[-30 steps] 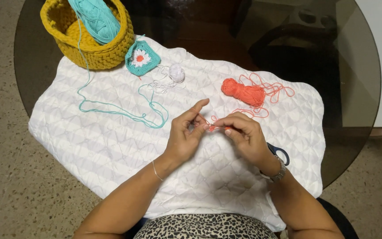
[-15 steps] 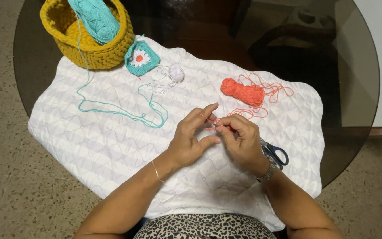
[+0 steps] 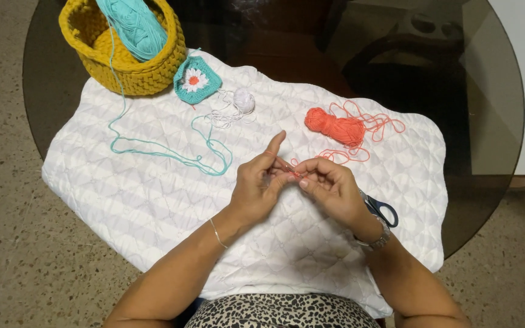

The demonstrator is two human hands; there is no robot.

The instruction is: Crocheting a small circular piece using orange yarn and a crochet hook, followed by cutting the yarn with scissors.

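Both hands meeting fingertip to fingertip above the white quilted cloth [image 3: 123, 200]. Left hand [image 3: 256, 185] pinching the orange yarn strand [image 3: 293, 172], index finger sticking up. Right hand [image 3: 329, 188] curling narrow, gripping the same strand. Orange yarn ball [image 3: 334, 126] lying just beyond right hand; scissors [image 3: 381, 209] tucked beside its wrist.

Over a white quilted cloth [image 3: 153, 200] on the round glass tabletop [image 3: 487, 121], the left hand [image 3: 256, 188] and right hand [image 3: 332, 188] pinch a thin orange yarn strand [image 3: 293, 172] together, near the orange yarn skein [image 3: 334, 126].
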